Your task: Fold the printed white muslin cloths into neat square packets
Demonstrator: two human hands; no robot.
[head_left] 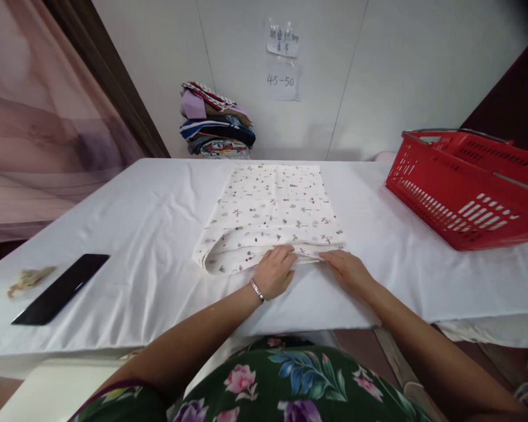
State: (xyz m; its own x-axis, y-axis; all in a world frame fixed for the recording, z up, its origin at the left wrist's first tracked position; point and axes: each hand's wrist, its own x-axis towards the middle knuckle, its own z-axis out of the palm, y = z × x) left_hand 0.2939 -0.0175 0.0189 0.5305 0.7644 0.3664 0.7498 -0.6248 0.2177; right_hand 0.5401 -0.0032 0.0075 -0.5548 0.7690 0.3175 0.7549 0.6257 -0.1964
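Observation:
A white cloth (273, 202) printed with small plants and trees lies in a long strip on the table, its near end turned over into a loose fold. At the middle of that near edge, my left hand (274, 272) is closed on the cloth, with a bracelet on its wrist. My right hand (349, 269) pinches the cloth's near right corner, thumb and fingers together. The fold bulges on the left side, and part of its near edge is hidden behind my left hand.
A red plastic basket (470, 193) stands at the right of the white-covered table (154, 234). On the left lie a black flat object (64, 289) and a small beige bundle (30, 279). Folded clothes (217, 123) are piled by the back wall, under paper notes (284, 79).

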